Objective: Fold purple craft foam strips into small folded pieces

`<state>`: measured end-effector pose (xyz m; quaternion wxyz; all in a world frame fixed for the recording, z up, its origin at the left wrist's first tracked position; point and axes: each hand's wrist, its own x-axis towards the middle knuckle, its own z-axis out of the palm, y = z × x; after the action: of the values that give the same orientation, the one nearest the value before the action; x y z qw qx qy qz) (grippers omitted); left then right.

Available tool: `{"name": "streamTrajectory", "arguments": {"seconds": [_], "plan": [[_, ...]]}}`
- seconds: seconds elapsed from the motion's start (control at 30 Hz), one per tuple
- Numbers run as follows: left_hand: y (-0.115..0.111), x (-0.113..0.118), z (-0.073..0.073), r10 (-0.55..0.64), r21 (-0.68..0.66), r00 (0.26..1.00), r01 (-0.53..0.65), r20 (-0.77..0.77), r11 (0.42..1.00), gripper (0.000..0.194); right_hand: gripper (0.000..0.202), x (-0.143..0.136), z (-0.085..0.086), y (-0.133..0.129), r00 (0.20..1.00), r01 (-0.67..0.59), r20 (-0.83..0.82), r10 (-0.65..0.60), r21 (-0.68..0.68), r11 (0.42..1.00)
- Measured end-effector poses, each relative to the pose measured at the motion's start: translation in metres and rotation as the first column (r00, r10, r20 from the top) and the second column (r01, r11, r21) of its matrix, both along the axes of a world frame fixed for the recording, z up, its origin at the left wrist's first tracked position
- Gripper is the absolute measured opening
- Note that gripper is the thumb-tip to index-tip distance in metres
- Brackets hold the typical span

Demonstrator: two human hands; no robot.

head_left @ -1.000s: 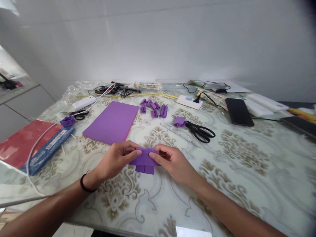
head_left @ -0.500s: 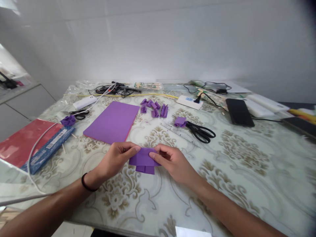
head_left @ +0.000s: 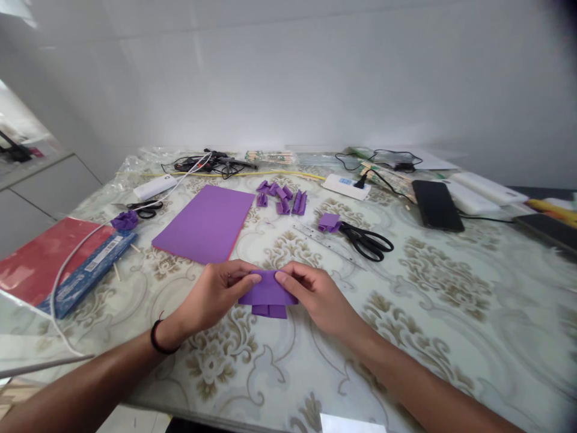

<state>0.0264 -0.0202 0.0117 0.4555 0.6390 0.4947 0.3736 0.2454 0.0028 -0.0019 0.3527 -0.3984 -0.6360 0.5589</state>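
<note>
A folded piece of purple paper is pinched at its far edge between my two hands, low over the table. My left hand grips its left corner with thumb on top, and my right hand does the same at the right. A narrower folded flap shows below the main panel, toward me. Beyond my left hand lies a stack of purple sheets with a red edge beneath. Several small folded purple paper pieces sit farther back. Right of them, a purple folded piece covers the blades of black-handled scissors.
A clear ruler lies beside the scissors. A red sheet pack, purple crumpled paper and more scissors are at the left, crossed by a white cable. A power strip and black phone stand back right.
Both thumbs have come closer together along the paper's far edge. The paper has shifted slightly to the right. Everything else on the table stays where it was.
</note>
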Motion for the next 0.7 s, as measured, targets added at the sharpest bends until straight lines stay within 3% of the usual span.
{"name": "streamTrajectory", "arguments": {"seconds": [0.1, 0.37, 0.53, 0.7], "plan": [[0.0, 0.0, -0.002, -0.012, -0.077, 0.997, 0.018, 0.073, 0.997, 0.027, 0.038, 0.001, -0.001, 0.0, 1.0, 0.019, -0.004, -0.019, 0.005, 1.0], [0.0, 0.0, 0.004, 0.001, -0.081, 0.999, 0.002, 0.033, 0.997, 0.028, 0.036, 0.002, -0.002, -0.002, 1.0, 0.028, -0.007, -0.028, -0.01, 1.0], [0.002, -0.002, 0.007, -0.025, -0.024, 0.995, 0.022, -0.097, 0.999, 0.027, 0.039, 0.001, -0.002, -0.003, 0.999, -0.009, -0.036, 0.01, 0.028, 1.0], [0.001, -0.001, 0.008, -0.022, -0.007, 0.996, 0.022, -0.091, 1.0, 0.026, 0.033, 0.001, -0.001, -0.004, 0.998, -0.026, -0.054, 0.028, 0.032, 0.999]]}}
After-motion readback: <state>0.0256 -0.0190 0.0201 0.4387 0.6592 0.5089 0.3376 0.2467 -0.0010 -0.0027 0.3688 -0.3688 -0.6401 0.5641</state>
